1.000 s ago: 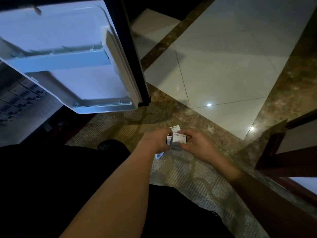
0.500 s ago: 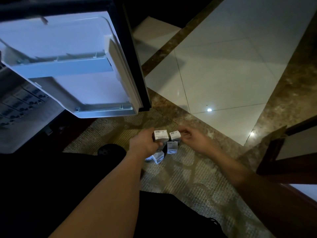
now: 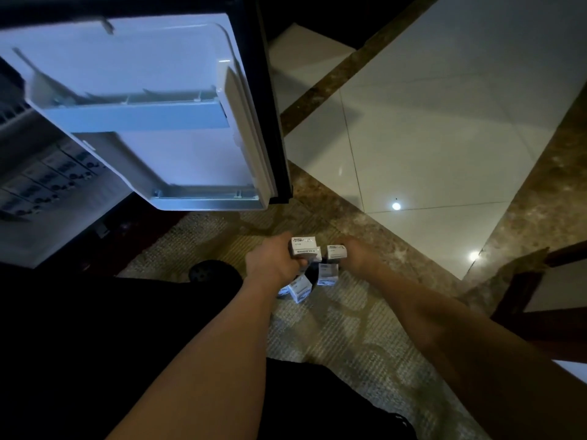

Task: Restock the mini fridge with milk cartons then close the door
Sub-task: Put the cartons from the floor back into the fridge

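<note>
The mini fridge door [image 3: 152, 100] hangs wide open at upper left, its white inner shelves bare. Several small white milk cartons are lined up inside the fridge [image 3: 47, 179] at the far left. On the patterned rug below the door, my left hand [image 3: 273, 262] is shut on a white carton [image 3: 305, 247], held up. My right hand [image 3: 357, 255] grips a second carton [image 3: 336, 251] just to its right. Two more cartons [image 3: 327, 274] [image 3: 300, 289] rest on the rug beneath my hands.
The beige rug [image 3: 343, 338] lies over brown marble and glossy white floor tiles [image 3: 428, 131]. A dark wooden furniture piece [image 3: 546, 300] stands at the right edge. My dark-clothed legs fill the lower left.
My hands have drawn apart, each holding its own carton. The view has dropped and moved closer, so the fridge door appears lower in frame and the cartons on the rug show.
</note>
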